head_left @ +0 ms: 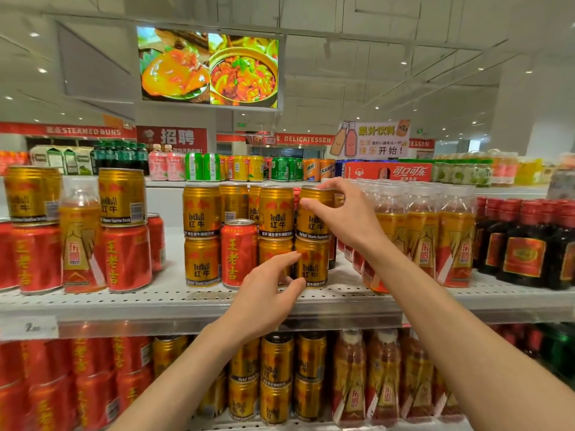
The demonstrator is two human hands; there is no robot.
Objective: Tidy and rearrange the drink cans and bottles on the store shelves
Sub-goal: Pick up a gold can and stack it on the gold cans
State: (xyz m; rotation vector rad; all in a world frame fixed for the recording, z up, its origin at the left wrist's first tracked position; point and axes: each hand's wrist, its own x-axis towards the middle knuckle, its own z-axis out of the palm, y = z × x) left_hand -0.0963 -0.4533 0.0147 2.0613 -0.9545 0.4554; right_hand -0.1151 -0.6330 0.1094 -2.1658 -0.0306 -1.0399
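Note:
Gold Red Bull cans stand stacked two high in the middle of the white top shelf point(174, 293). My right hand point(345, 216) grips the upper gold can point(312, 225) at the right end of the stack, thumb on its front and fingers over its rim. That can rests on a lower gold can point(311, 262). My left hand point(267, 293) touches the lower gold cans from the front, its fingers against the one beside it. A red herbal tea can point(239, 253) stands among the gold ones, just left of my left hand.
Red cans topped with gold cans and an orange drink bottle point(81, 241) fill the shelf's left. Shrink-wrapped orange bottles point(423, 234) and dark bottles point(525, 244) crowd the right. The lower shelf holds more red cans, gold cans point(277, 374) and bottles. Other drink displays stand behind.

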